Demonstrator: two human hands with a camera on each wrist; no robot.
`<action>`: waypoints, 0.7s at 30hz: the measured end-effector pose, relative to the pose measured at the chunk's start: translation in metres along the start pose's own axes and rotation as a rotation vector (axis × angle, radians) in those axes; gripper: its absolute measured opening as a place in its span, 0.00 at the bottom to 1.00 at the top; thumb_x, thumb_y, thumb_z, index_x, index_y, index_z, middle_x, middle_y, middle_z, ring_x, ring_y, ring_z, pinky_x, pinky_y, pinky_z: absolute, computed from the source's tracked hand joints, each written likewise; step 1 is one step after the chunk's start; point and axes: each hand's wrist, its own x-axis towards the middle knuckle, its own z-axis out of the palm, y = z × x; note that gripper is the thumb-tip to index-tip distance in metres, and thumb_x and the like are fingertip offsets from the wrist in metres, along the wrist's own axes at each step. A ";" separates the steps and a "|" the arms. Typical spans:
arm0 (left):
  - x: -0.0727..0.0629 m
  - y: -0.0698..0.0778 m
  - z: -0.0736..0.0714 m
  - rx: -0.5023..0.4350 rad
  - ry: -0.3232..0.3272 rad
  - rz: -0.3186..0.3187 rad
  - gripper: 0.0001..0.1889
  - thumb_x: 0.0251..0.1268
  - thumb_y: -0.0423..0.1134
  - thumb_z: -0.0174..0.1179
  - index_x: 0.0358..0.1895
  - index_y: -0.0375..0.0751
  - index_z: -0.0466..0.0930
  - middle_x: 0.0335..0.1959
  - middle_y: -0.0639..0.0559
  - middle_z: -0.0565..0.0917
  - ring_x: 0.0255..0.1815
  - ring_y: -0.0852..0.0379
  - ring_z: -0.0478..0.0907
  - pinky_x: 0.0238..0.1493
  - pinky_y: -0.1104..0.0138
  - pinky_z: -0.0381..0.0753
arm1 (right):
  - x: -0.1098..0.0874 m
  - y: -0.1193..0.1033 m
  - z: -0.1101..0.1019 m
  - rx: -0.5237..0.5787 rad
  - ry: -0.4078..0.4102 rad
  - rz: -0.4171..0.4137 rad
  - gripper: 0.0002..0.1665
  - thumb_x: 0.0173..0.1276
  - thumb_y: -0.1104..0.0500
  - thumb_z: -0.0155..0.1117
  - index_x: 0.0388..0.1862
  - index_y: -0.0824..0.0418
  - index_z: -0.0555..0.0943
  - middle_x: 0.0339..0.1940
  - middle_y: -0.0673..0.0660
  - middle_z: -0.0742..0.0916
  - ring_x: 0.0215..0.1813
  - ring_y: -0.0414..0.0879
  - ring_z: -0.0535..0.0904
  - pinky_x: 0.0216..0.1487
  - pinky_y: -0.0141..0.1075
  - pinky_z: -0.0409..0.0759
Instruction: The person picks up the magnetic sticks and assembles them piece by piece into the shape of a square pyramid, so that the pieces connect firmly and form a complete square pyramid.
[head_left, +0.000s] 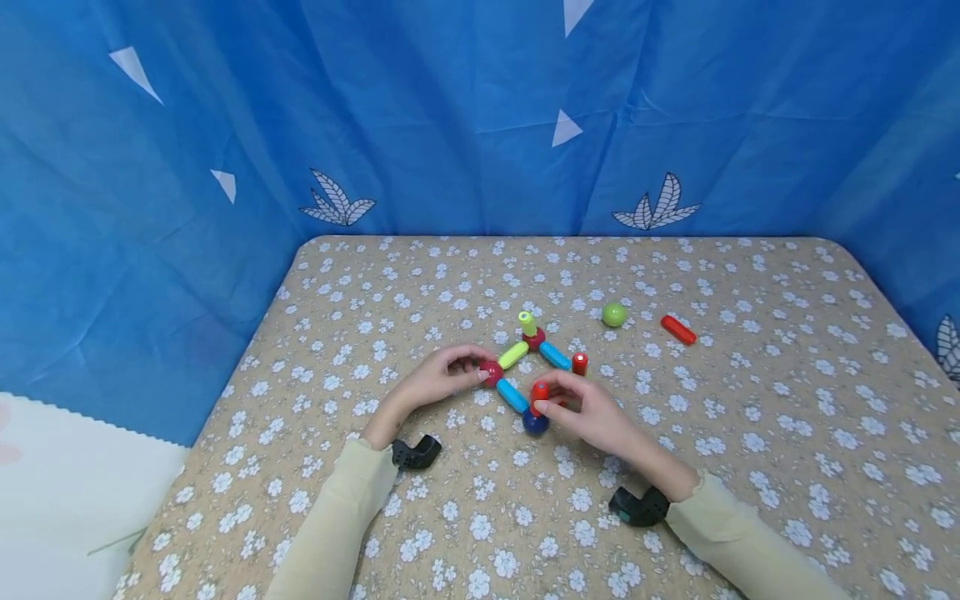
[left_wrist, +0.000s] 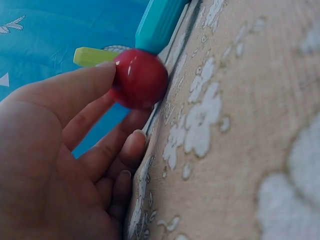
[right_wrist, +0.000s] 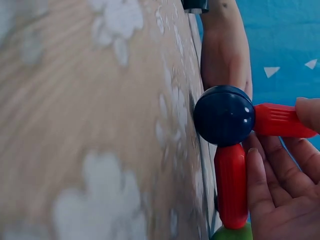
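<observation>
My left hand (head_left: 438, 379) pinches a red ball (head_left: 492, 372) at the left corner of a four-sided frame of rods and balls lying on the table. At the near corner, my right hand (head_left: 596, 418) holds an upright red rod (head_left: 539, 393) that stands on a dark blue ball (head_left: 536, 423). A blue rod (head_left: 512, 396) joins these two balls. In the right wrist view, another red rod (right_wrist: 231, 185) runs from the blue ball to a green ball (right_wrist: 235, 233). A yellow-green rod (head_left: 513, 355) leads from the left ball to the back red ball (head_left: 533, 338).
An upright yellow-green rod (head_left: 527, 322) tops the back ball. A second blue rod (head_left: 555, 356) leads toward the right corner, where another red rod (head_left: 579, 363) stands. A loose green ball (head_left: 614, 314) and loose red rod (head_left: 678, 330) lie on the flowered tablecloth (head_left: 750, 400).
</observation>
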 end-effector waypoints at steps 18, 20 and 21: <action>-0.003 0.039 0.007 0.041 -0.174 0.032 0.07 0.61 0.30 0.61 0.41 0.33 0.78 0.36 0.47 0.78 0.38 0.49 0.73 0.42 0.59 0.73 | -0.008 0.011 -0.025 -0.111 0.113 -0.043 0.15 0.64 0.67 0.63 0.49 0.64 0.77 0.40 0.53 0.83 0.44 0.47 0.79 0.49 0.46 0.76; -0.002 0.032 0.009 0.054 -0.189 0.052 0.06 0.61 0.32 0.62 0.39 0.36 0.79 0.36 0.51 0.79 0.39 0.52 0.74 0.44 0.60 0.73 | -0.007 0.013 -0.027 -0.119 0.130 -0.036 0.16 0.64 0.66 0.63 0.51 0.64 0.77 0.42 0.54 0.83 0.45 0.48 0.79 0.50 0.47 0.76; -0.001 0.028 0.010 0.059 -0.198 0.060 0.05 0.61 0.32 0.62 0.39 0.38 0.79 0.36 0.53 0.79 0.39 0.54 0.74 0.45 0.61 0.73 | -0.007 0.014 -0.028 -0.115 0.136 -0.033 0.16 0.65 0.66 0.62 0.52 0.64 0.76 0.43 0.54 0.83 0.46 0.49 0.79 0.50 0.47 0.75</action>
